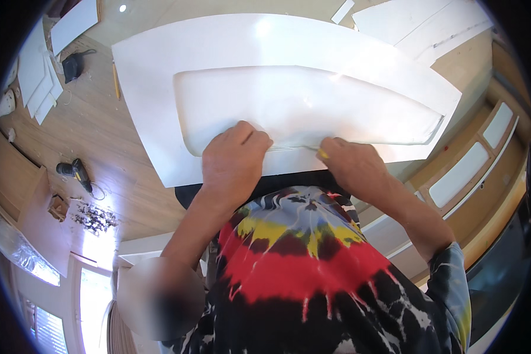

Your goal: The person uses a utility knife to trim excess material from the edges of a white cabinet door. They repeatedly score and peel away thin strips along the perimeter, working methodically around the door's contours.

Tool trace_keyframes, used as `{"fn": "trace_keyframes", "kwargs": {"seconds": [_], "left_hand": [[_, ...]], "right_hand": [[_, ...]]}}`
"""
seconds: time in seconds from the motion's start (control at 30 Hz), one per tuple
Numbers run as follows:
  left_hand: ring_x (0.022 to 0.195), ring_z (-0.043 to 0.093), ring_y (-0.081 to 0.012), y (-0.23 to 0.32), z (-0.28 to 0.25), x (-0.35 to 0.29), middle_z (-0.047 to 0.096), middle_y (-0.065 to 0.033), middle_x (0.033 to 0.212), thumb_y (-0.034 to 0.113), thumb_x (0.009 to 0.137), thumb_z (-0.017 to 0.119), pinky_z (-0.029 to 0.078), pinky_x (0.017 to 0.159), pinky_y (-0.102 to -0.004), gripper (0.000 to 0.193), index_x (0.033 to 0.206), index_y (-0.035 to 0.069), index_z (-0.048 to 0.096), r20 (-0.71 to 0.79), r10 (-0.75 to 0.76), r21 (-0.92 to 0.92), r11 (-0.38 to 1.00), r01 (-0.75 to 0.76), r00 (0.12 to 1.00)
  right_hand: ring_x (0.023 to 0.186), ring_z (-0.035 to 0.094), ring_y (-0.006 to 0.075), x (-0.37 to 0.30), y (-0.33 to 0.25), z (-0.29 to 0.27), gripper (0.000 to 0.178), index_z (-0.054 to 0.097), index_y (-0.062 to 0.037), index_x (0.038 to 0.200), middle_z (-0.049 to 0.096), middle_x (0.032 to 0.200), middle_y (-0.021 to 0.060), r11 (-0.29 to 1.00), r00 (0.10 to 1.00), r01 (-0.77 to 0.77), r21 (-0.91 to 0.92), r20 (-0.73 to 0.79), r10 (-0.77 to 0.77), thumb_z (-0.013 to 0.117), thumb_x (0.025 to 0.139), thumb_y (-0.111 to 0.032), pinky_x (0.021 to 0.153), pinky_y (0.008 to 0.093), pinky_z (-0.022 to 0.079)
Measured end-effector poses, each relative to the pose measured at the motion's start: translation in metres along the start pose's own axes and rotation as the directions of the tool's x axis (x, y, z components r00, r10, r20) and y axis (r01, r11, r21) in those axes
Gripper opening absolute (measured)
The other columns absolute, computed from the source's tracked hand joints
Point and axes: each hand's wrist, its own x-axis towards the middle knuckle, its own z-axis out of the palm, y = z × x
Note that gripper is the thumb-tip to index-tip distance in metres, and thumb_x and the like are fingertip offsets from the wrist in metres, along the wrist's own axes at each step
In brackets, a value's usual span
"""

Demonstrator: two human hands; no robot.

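Note:
A large white panel point(144, 88) with a recessed middle lies in front of me, its near edge close to my body. Along the near inner edge of the recess runs a thin pale strip point(294, 147), spanning the gap between my hands. My left hand point(236, 154) is closed at that edge, its fingers curled down over the strip's left end; what they grip is hidden. Farther right, my right hand point(353, 162) is also closed, with a small yellow thing point(322, 154) showing at its fingertips, too small to name. A gap shows along the recess's right corner.
On the wooden floor at left lie a drill point(76, 172), a pencil point(116, 81), a dark pouch-like object point(72, 66) and white sheets point(40, 88). A pile of dark bits point(94, 218) lies nearer. More white panels point(419, 26) are at far right, beside a wooden cabinet point(484, 147).

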Motion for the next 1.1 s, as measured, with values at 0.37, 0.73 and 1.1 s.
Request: {"fn": "trace_keyframes", "kwargs": {"seconds": [0.37, 0.73, 1.1], "left_hand": [[0.105, 0.061, -0.0307, 0.017, -0.019, -0.041, 0.066, -0.0089, 0.112, 0.019, 0.081, 0.09, 0.046, 0.093, -0.0461, 0.027, 0.101, 0.008, 0.075, 0.072, -0.088, 0.218, 0.973, 0.07, 0.994], [0.105, 0.061, -0.0283, 0.03, -0.009, -0.027, 0.068, -0.0049, 0.109, 0.02, 0.079, 0.089, 0.042, 0.095, -0.0451, 0.033, 0.108, 0.01, 0.077, 0.088, -0.14, 0.254, 0.961, 0.114, 0.986], [0.095, 0.06, -0.0259, 0.022, -0.003, -0.027, 0.066, -0.0041, 0.101, 0.013, 0.072, 0.092, 0.042, 0.09, -0.0431, 0.034, 0.103, 0.009, 0.079, 0.054, -0.172, 0.118, 0.979, 0.165, 0.984]], "right_hand": [[0.075, 0.068, 0.0467, -0.02, -0.005, 0.048, 0.019, 0.062, -0.0008, 0.107, 0.068, 0.081, 0.0249, 0.83, 0.917, -0.17, 0.53, -0.222, 0.33, 0.071, 0.103, -0.018, 0.066, 0.0506, 0.053], [0.068, 0.069, 0.0424, -0.017, -0.003, 0.051, 0.018, 0.066, -0.003, 0.101, 0.069, 0.078, 0.0209, 0.805, 0.903, -0.164, 0.57, -0.242, 0.355, 0.077, 0.097, -0.016, 0.061, 0.0461, 0.054], [0.065, 0.07, 0.0381, -0.018, 0.002, 0.052, 0.018, 0.067, -0.0028, 0.1, 0.069, 0.075, 0.0187, 0.822, 0.901, -0.135, 0.553, -0.277, 0.334, 0.079, 0.096, -0.016, 0.06, 0.0425, 0.054]]}}
